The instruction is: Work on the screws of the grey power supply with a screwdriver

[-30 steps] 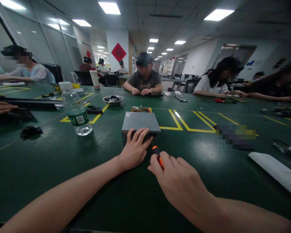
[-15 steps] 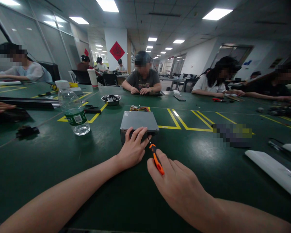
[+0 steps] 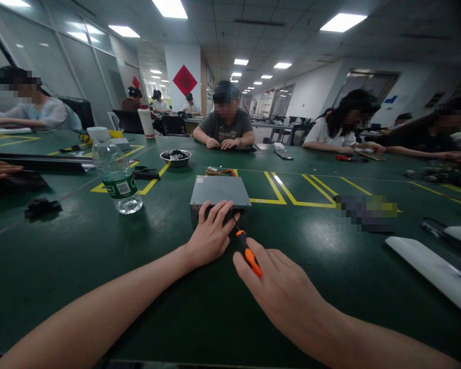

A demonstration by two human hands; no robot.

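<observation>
A grey metal computer power supply [image 3: 221, 190] lies on the green table, with a bundle of coloured wires [image 3: 221, 172] behind it. My left hand [image 3: 211, 236] holds its near side, fingers spread and bent over the front edge. In my right hand [image 3: 280, 282] is a screwdriver [image 3: 249, 254] with an orange and black handle, gripped between thumb and fingers. Its thin shaft points at the right part of the power supply's near face, close to my left fingertips. The tip's exact contact is hidden in shadow there.
A water bottle [image 3: 119, 177] stands to the left, near a metal bowl [image 3: 175, 158] of small parts. A black part [image 3: 43, 208] lies farther left. At right are a long white casing [image 3: 432, 271] and a blurred-out item [image 3: 364, 212]. Several people sit around, one opposite [image 3: 226, 123].
The screwdriver handle has turned slightly in my right hand, whose fingers have shifted a little. My left hand and the power supply keep their places.
</observation>
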